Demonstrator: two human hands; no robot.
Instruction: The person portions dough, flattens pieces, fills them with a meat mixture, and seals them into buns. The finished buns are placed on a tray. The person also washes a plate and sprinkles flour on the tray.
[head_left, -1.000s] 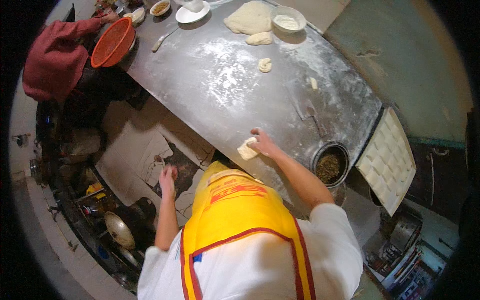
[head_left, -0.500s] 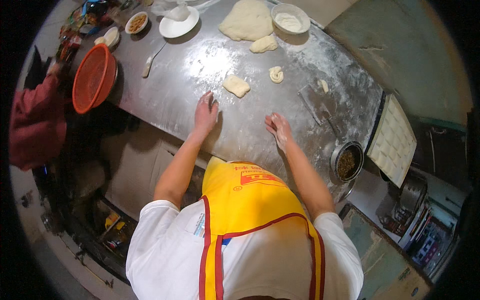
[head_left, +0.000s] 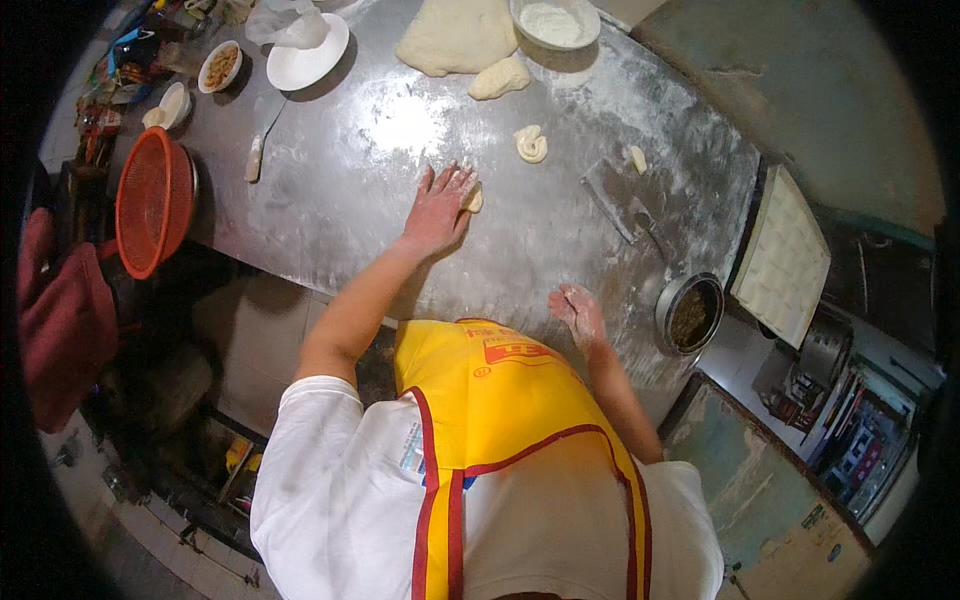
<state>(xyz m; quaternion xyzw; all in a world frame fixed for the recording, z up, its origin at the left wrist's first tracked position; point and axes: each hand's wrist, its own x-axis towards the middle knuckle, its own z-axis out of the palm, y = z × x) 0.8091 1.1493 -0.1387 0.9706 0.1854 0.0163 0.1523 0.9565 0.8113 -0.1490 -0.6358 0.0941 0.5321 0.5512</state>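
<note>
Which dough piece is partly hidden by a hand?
The dough piece under the left hand, only its right edge showing; no hand covers the large slab, the lump beside it, the coiled piece or the small pale scrap.

Red printing [head_left: 500,338] is borne on the yellow apron [head_left: 510,410]: a red block [head_left: 515,351] with pale characters, further red characters alongside, a small circled mark [head_left: 482,372]. On the white shirt [head_left: 330,480], a blue-and-white printed patch [head_left: 412,450] is noted; its print cannot be resolved.
</note>
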